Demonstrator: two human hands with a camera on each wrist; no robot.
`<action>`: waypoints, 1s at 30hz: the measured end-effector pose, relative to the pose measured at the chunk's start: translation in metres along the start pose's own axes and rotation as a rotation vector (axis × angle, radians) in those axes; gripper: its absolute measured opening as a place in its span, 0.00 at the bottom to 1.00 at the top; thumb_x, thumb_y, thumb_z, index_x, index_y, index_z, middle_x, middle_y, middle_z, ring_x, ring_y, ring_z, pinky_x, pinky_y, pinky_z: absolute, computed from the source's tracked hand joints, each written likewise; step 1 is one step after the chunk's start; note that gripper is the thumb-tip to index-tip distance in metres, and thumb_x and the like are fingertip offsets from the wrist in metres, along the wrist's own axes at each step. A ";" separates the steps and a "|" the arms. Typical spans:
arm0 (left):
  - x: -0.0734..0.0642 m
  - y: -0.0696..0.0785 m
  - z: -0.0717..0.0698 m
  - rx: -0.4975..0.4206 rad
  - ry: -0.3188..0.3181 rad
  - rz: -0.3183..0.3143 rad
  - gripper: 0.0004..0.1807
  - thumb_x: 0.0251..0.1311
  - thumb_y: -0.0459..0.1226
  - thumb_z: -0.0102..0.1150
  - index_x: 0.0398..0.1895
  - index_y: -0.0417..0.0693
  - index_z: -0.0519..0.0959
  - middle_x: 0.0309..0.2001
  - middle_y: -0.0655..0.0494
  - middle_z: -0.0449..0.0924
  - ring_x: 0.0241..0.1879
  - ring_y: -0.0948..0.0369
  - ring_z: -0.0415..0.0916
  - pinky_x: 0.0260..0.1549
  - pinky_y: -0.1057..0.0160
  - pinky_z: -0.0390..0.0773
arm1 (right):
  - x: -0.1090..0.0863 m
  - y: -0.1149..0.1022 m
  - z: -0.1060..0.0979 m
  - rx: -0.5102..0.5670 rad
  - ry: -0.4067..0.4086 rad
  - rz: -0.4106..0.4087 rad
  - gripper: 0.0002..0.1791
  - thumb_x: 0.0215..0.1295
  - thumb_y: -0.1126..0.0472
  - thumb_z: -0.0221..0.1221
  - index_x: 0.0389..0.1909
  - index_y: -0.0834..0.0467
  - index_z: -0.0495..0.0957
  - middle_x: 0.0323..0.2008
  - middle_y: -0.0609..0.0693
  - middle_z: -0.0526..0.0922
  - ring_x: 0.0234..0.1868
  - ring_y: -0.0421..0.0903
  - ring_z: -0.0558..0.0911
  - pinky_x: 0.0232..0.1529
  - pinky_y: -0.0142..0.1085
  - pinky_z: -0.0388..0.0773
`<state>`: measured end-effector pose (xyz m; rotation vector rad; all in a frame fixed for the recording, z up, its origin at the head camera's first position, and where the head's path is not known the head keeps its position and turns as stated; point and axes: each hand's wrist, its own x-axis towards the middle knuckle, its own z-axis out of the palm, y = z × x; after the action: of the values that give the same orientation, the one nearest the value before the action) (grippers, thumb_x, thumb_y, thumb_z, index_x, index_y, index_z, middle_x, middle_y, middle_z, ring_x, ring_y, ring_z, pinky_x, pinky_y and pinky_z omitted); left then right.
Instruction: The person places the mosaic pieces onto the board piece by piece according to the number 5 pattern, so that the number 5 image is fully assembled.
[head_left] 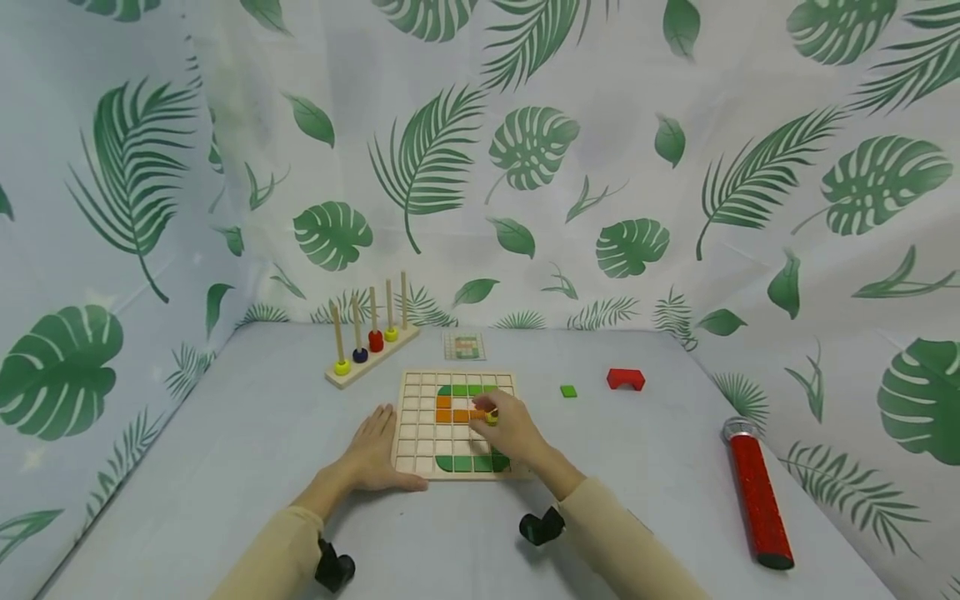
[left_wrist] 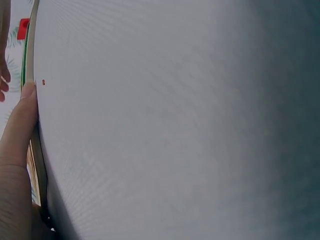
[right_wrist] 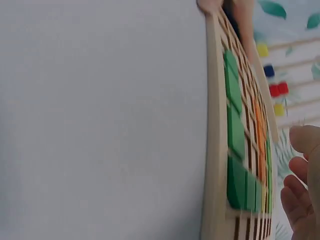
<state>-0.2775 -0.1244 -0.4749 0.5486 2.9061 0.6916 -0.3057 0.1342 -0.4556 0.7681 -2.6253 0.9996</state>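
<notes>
A wooden grid board (head_left: 420, 442) lies on the table, with green tiles (head_left: 465, 463) along its front and back rows. Orange tiles (head_left: 444, 415) sit in cells between them. My left hand (head_left: 375, 450) rests at the board's left front corner, its fingers along the side and thumb against the front edge. Above the board's right half, my right hand (head_left: 510, 425) hovers with loosely bent fingers and a gap between thumb and fingers (right_wrist: 298, 192). A yellow tile (head_left: 492, 417) shows under that hand, partly hidden. Nothing is visible in its grasp.
Behind the board lies a small pattern card (head_left: 465, 346). A wooden peg stand (head_left: 372, 358) with coloured beads stands at the back left. To the right are a loose green tile (head_left: 568, 391), a red arch block (head_left: 626, 379) and a red tube (head_left: 761, 496).
</notes>
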 end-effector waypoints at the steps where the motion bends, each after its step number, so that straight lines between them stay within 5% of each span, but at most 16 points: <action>1: 0.000 0.000 0.000 0.004 -0.002 0.001 0.73 0.34 0.70 0.65 0.71 0.29 0.44 0.72 0.34 0.41 0.72 0.43 0.35 0.69 0.48 0.40 | 0.001 0.004 -0.004 -0.004 0.006 0.021 0.17 0.58 0.65 0.65 0.47 0.66 0.76 0.42 0.56 0.80 0.44 0.51 0.79 0.45 0.40 0.79; 16: -0.002 0.003 0.001 -0.004 0.006 -0.002 0.73 0.33 0.70 0.66 0.71 0.28 0.44 0.72 0.33 0.42 0.71 0.42 0.36 0.68 0.47 0.41 | 0.001 0.052 -0.038 -0.007 0.162 0.366 0.17 0.59 0.65 0.63 0.49 0.67 0.75 0.42 0.58 0.79 0.45 0.53 0.77 0.48 0.44 0.76; 30: 0.000 -0.002 0.003 -0.016 0.022 0.012 0.74 0.32 0.72 0.64 0.71 0.28 0.45 0.72 0.33 0.42 0.71 0.43 0.36 0.68 0.47 0.41 | -0.007 0.092 -0.045 -0.157 0.380 0.523 0.20 0.52 0.66 0.65 0.46 0.70 0.75 0.40 0.63 0.77 0.43 0.57 0.73 0.45 0.49 0.73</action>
<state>-0.2773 -0.1245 -0.4785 0.5606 2.9171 0.7271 -0.3484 0.2248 -0.4759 -0.1518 -2.5572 0.9226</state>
